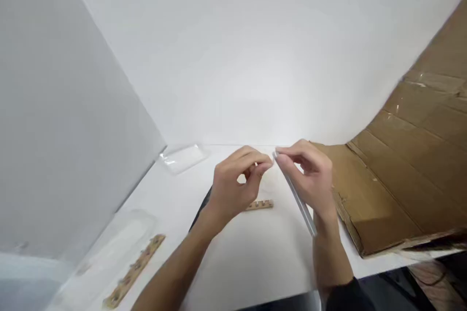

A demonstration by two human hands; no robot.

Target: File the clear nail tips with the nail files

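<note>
My right hand (310,170) pinches the upper end of a long, narrow grey-white strip (299,201), which slants down toward my right wrist. Close beside that end, the thumb and fingertips of my left hand (237,177) are pressed together; whether anything small is between them I cannot make out. Below the hands, a short wooden strip (260,204) with metal-looking pieces lies on the white table (255,257), partly covered by my left hand. Behind my left forearm shows the edge of a dark object (200,210).
Another wooden strip (134,271) with small dark fittings lies at the front left. A clear plastic tray (184,158) sits near the back wall, and a blurred clear tray (122,240) stands at left. Folded cardboard (379,199) covers the right side. White walls rise behind and left.
</note>
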